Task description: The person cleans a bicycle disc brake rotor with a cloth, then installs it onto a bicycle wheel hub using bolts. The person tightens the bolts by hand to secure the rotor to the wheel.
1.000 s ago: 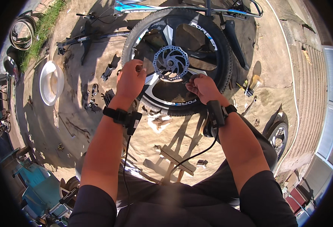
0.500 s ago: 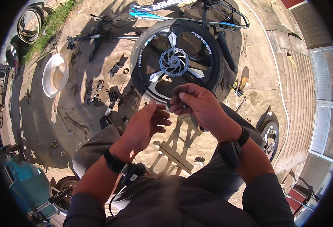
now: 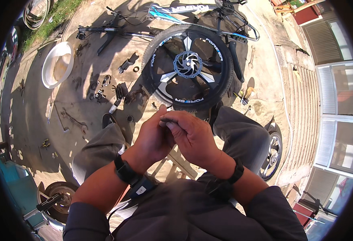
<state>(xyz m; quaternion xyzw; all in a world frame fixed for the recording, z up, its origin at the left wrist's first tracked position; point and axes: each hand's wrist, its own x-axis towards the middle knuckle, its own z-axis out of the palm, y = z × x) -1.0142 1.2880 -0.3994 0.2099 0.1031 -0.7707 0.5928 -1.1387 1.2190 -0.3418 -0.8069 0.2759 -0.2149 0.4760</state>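
My left hand (image 3: pixel 150 138) and my right hand (image 3: pixel 192 138) meet in front of my torso, between my grey-trousered knees. The right one's fingers are curled and pressed over the left's; whatever they hold is too hidden to name. The left hand's fingers are mostly covered. Just beyond lies a black bicycle wheel (image 3: pixel 210 84) with a brake disc (image 3: pixel 187 64) at its hub, flat on the ground. Small loose metal parts (image 3: pixel 102 86) are scattered to its left.
A bicycle frame (image 3: pixel 168 17), fork (image 3: pixel 104 30) and saddle (image 3: pixel 234 62) lie around the wheel's far side. Left are a white basin (image 3: pixel 48 70), wrenches (image 3: pixel 74 120) and, lower, a car wheel (image 3: pixel 64 188). Another bicycle wheel (image 3: pixel 277 146) is right, before concrete steps (image 3: pixel 301 120).
Both hands have drawn back from the wheel toward my body and come together, the right over the left. The view has shifted, showing more of my knees.
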